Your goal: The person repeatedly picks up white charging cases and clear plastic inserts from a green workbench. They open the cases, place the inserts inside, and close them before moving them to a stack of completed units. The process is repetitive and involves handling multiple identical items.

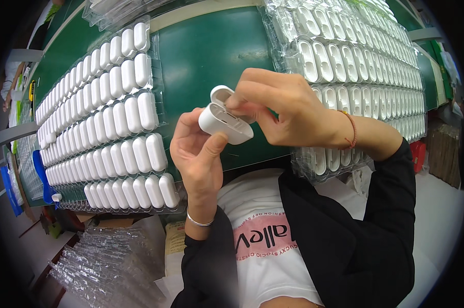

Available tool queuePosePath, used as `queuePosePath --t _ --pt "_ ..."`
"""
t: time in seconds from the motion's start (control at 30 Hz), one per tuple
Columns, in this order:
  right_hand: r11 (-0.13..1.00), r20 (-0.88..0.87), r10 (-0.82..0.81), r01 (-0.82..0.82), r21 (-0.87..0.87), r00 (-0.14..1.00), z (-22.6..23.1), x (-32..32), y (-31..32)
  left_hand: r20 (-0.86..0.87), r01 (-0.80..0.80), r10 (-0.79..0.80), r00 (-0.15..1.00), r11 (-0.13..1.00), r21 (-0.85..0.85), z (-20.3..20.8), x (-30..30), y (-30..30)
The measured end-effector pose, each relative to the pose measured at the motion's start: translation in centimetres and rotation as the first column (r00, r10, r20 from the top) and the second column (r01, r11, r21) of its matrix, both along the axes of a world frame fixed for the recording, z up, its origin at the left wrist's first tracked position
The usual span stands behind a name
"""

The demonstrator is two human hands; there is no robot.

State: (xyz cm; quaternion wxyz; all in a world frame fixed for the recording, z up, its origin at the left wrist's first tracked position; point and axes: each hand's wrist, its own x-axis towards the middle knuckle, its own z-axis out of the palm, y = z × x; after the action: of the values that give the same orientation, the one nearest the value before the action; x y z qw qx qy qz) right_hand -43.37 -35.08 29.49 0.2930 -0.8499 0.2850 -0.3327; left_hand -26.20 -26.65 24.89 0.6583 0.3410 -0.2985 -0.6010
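Note:
A white earbud charging case [225, 124] is held tilted over the green table, its lid [221, 94] swung up and the inside showing. My left hand [198, 151] wraps the case body from below and the left, thumb pressed on its front. Over the case's right side comes my right hand [286, 105], its fingers pinched at the lid's inner edge near the hinge. Any small part between those fingertips is hidden.
On the left, clear plastic trays [157, 82] hold rows of closed white case shells [103, 123]. More trays on the right carry rows of hollow white shells [337, 62]. The green tabletop [211, 43] shows between them. Stacked clear empty trays [108, 262] stand low at the left.

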Motion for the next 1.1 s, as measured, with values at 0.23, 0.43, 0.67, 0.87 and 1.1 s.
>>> queuePosePath --t 0.23,0.43,0.67,0.87,1.1 --pt "0.999 0.129 -0.001 0.007 -0.047 0.992 0.3 0.0 -0.5 -0.047 -0.039 0.04 0.998 0.999 0.034 0.2 -0.3 0.1" --pt "0.971 0.085 0.019 -0.038 0.234 0.996 1.7 0.3 0.0 0.085 -0.141 0.141 0.986 0.99 -0.007 1.2 -1.0 -1.3" --pt "0.975 0.052 -0.219 0.216 0.057 0.974 3.2 -3.2 -9.8 0.304 -0.093 0.08 0.949 0.995 0.03 1.9 -1.3 -0.9" --pt "0.757 -0.131 -0.566 0.45 -0.474 0.814 4.7 -11.7 -22.7 0.365 -0.05 0.023 0.931 0.997 0.063 1.7 -1.3 1.1" --pt "0.766 -0.298 -0.573 0.37 -0.526 0.764 2.7 -12.3 -26.5 0.428 -0.003 -0.022 0.903 0.998 0.056 2.4 -0.4 2.1"
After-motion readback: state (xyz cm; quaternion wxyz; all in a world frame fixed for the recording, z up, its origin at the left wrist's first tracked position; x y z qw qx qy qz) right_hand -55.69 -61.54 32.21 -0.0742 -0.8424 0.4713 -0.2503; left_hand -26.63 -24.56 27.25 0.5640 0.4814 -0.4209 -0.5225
